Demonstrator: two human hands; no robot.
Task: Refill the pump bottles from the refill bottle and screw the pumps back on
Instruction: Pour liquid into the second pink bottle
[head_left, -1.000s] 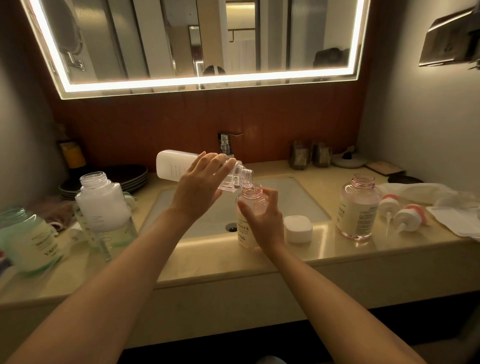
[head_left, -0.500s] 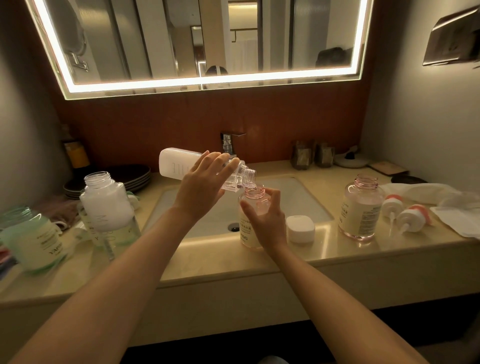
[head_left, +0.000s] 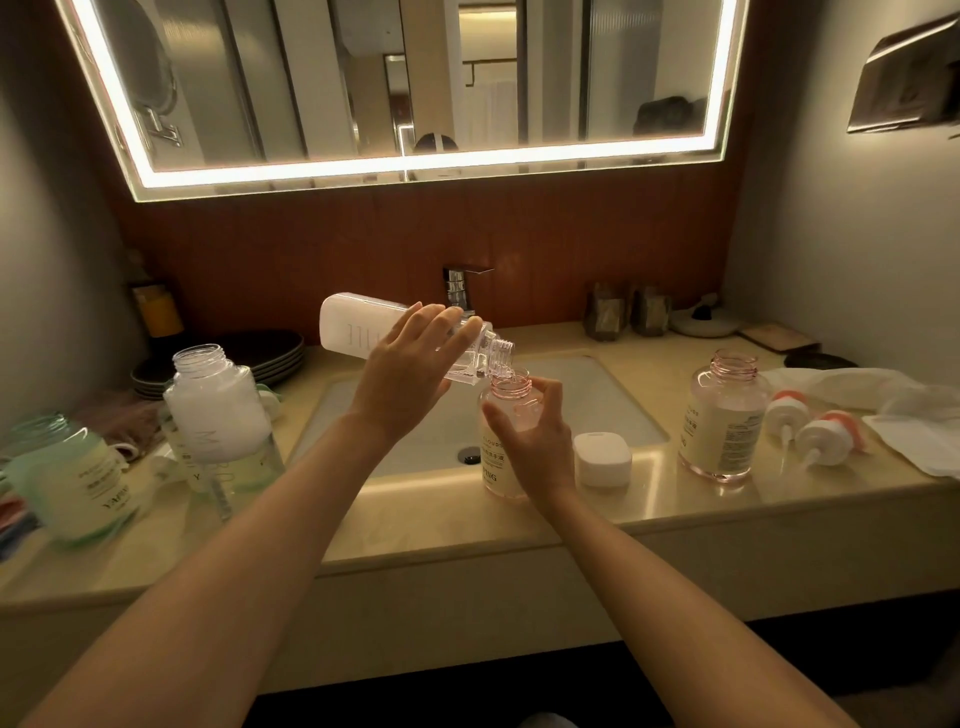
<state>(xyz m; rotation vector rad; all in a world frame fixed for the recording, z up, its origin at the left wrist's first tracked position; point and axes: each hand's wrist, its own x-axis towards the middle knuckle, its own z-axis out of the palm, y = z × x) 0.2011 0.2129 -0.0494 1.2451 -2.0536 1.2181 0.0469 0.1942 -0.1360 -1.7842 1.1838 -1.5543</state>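
Tilted refill bottle (head_left: 353, 327) gripped in left hand (head_left: 410, 374), pink pump bottle (head_left: 493, 470) clasped in right hand (head_left: 535, 441); spill risk if misaligned.

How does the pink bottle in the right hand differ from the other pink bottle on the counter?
The held pink bottle is gripped by the right hand; the free pink bottle stands untouched. The held one sits under the mouth of the tilted refill bottle; the free one has nothing above it. Both are upright, pumpless and labelled.
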